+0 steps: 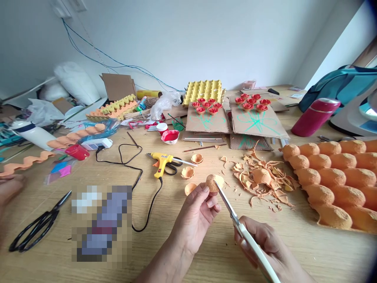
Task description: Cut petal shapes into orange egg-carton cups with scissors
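Observation:
Pinched in the fingers of my left hand [198, 214] is an orange egg carton cup [211, 182], its rounded bottom turned up. My right hand [262, 239] grips white-handled scissors [246, 236], whose blades reach up to the cup's right side. Whether the blades are parted is hard to make out. Just beyond my left hand, several cut cups lie in a row, among them a petal-edged cup [187, 173]. To the right sits a heap of orange scraps [265, 188] with one whole cup [261, 176] in it.
A large orange egg tray [338, 177] lies at the right. A yellow glue gun [162, 163] with a black cord and black scissors [38, 228] are on the left. Behind stand cardboard pieces with red flowers [207, 122] and a red bottle [315, 118]. Another person's hand [10, 188] shows far left.

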Demonstrator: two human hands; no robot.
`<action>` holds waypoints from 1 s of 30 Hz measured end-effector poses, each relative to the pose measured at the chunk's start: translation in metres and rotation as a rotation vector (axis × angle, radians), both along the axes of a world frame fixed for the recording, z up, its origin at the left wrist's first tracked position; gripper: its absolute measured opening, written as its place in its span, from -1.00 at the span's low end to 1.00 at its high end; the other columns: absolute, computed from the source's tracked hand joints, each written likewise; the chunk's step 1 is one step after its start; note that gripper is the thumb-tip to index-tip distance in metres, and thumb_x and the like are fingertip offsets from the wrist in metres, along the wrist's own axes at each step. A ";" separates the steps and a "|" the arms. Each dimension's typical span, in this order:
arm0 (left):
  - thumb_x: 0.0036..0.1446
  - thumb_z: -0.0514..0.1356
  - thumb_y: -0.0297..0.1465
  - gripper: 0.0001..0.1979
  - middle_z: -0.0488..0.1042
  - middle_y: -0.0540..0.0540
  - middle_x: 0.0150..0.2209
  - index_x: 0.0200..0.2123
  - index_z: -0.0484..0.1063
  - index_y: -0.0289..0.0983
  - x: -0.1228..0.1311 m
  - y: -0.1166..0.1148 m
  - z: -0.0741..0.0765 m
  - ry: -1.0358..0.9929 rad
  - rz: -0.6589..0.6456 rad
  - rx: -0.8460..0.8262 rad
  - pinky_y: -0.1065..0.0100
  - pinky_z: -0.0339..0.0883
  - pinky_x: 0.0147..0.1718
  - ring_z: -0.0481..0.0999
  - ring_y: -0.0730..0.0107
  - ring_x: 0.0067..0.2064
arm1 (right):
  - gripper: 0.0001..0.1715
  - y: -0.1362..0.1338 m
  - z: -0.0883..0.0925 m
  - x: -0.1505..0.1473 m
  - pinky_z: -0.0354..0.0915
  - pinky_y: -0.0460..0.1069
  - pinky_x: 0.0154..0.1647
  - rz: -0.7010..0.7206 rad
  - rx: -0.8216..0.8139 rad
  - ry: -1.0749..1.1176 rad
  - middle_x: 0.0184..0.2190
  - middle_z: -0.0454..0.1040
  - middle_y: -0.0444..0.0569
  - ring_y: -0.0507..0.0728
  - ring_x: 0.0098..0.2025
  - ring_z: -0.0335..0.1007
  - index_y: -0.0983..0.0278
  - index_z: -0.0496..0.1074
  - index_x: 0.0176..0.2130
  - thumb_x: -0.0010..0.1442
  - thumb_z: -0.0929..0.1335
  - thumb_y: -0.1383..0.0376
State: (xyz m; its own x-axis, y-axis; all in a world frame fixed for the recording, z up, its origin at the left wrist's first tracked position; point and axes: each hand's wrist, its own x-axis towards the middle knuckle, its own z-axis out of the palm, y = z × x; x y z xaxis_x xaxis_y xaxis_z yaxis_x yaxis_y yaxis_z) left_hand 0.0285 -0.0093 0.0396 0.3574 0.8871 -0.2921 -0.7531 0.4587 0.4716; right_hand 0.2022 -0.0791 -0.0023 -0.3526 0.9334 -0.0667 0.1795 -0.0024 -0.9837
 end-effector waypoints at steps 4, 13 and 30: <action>0.06 0.39 -0.40 -0.82 0.37 0.02 -0.37 -0.30 0.50 -0.36 0.001 -0.001 0.001 0.001 0.010 -0.011 0.48 0.32 -0.39 0.25 0.64 -0.45 | -0.48 0.000 -0.001 -0.002 0.05 -0.09 -0.52 0.001 0.007 0.007 -0.53 0.19 -0.19 -0.01 -0.53 0.04 0.25 0.29 -0.37 0.34 0.21 -0.12; 0.01 0.43 -0.37 -0.77 0.40 0.01 -0.44 -0.33 0.47 -0.33 0.007 -0.006 0.000 0.065 0.048 -0.071 0.47 0.37 -0.39 0.36 0.58 -0.42 | -0.50 0.004 -0.002 -0.006 0.05 -0.09 -0.48 -0.014 0.008 -0.015 -0.54 0.18 -0.20 0.00 -0.50 0.05 0.24 0.26 -0.40 0.35 0.22 -0.07; 0.10 0.38 -0.37 -0.85 0.43 0.02 -0.43 -0.32 0.51 -0.33 0.008 -0.008 0.005 0.086 0.039 0.043 0.51 0.44 -0.39 0.42 0.61 -0.41 | -0.55 0.001 -0.004 -0.002 0.10 -0.09 -0.49 0.004 0.056 -0.091 -0.53 0.21 -0.19 0.01 -0.50 0.09 0.24 0.27 -0.38 0.36 0.21 -0.03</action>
State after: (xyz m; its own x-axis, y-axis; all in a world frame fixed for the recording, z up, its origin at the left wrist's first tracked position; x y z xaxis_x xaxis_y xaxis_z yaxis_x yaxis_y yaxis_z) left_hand 0.0365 -0.0177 0.0443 0.2975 0.9123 -0.2815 -0.7257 0.4077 0.5542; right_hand 0.1999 -0.0780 -0.0063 -0.3514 0.9351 -0.0465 0.2684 0.0530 -0.9619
